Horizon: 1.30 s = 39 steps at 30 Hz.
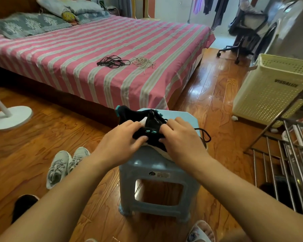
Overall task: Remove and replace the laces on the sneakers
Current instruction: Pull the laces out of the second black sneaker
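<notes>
Black sneaker [152, 123] with teal eyelets sits on light-blue plastic stool [157, 172]. Left hand [122, 137] and right hand [180, 135] both grip its upper, fingers curled. Thin black lace [205, 136] trails right. Black laces [113, 62] and beige laces [143, 62] bundled on striped bed [77, 55].

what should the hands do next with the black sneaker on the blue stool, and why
Probably keep drawing the black lace out of the teal eyelets: both the left hand and right hand grip the black sneaker on the blue plastic stool, and lace already trails loose.
</notes>
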Tool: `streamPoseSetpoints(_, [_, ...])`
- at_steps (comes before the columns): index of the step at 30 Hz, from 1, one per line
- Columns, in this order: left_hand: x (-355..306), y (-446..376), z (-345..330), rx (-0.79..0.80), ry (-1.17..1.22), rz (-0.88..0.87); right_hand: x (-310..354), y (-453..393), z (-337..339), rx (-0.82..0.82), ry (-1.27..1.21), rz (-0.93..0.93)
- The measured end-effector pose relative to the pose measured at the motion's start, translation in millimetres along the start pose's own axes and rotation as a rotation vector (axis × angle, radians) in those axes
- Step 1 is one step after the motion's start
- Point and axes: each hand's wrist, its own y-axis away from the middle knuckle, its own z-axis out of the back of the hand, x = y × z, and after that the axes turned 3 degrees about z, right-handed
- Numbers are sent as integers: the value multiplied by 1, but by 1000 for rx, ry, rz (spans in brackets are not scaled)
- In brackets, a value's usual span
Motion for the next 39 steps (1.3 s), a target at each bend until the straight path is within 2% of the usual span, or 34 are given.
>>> streamPoseSetpoints(3, [-6,1,-7,-108,-150,42,6,4,-3,-71,88,-10])
streamPoseSetpoints(5, [-11,-2,-12,-198,-200,62,14,11,2,-17,-34,46])
streamPoseSetpoints(6, [-12,-5,-13,-224,-184,72,17,16,7,124,-176,111])
streamPoseSetpoints(7, [-11,-7,-12,-232,-145,79,20,20,16,350,-288,179])
streamPoseSetpoints(8, [-8,-9,-9,-213,-95,72,23,23,27,610,-331,212])
streamPoseSetpoints(9, [-4,-10,-6,-169,-45,49,22,27,35,789,-341,202])
streamPoseSetpoints(10, [1,-10,-2,-108,0,19,18,29,42,851,-386,144])
streamPoseSetpoints(11, [7,-8,2,-45,42,-7,11,26,47,806,-471,62])
streamPoseSetpoints(12, [11,-7,5,10,81,-21,1,20,48,666,-569,-41])
streamPoseSetpoints(14, [19,-4,10,73,138,-25,-27,2,42,217,-622,-267])
streamPoseSetpoints(15, [21,-3,11,83,152,-22,-38,-6,38,92,-539,-330])
streamPoseSetpoints(16, [22,-2,11,85,157,-20,-46,-13,34,85,-448,-358])
streamPoseSetpoints(19, [21,-1,8,69,146,-25,-43,-19,21,430,-364,-361])
streamPoseSetpoints(20, [20,-1,6,62,143,-25,-36,-19,19,490,-332,-347])
streamPoseSetpoints(22, [19,-2,4,47,140,-29,-28,-20,16,471,-200,-317])
streamPoseSetpoints(24, [19,-2,4,36,126,-31,-25,-25,21,415,-74,-360])
streamPoseSetpoints(25, [19,-3,4,31,120,-31,-23,-26,27,404,-86,-393])
streamPoseSetpoints(27, [18,-3,4,21,109,-27,-21,-24,45,509,-417,-431])
streamPoseSetpoints(28, [17,-3,4,16,103,-26,-17,-22,60,653,-688,-397])
streamPoseSetpoints(29, [17,-4,3,12,102,-27,-13,-19,74,807,-909,-307])
streamPoseSetpoints(30, [17,-4,3,11,106,-28,-15,-15,82,895,-1037,-208])
streamPoseSetpoints(31, [17,-4,4,14,113,-27,-19,-12,84,903,-1083,-180])
streamPoseSetpoints(32, [18,-4,4,19,119,-24,-27,-11,80,821,-1053,-221])
streamPoseSetpoints(34, [18,-3,5,29,128,-26,-44,-13,62,532,-978,-508])
streamPoseSetpoints(36, [17,-3,5,32,136,-24,-58,-13,42,343,-926,-759])
streamPoseSetpoints(39, [17,-2,5,27,131,-24,-56,-17,18,345,-906,-850])
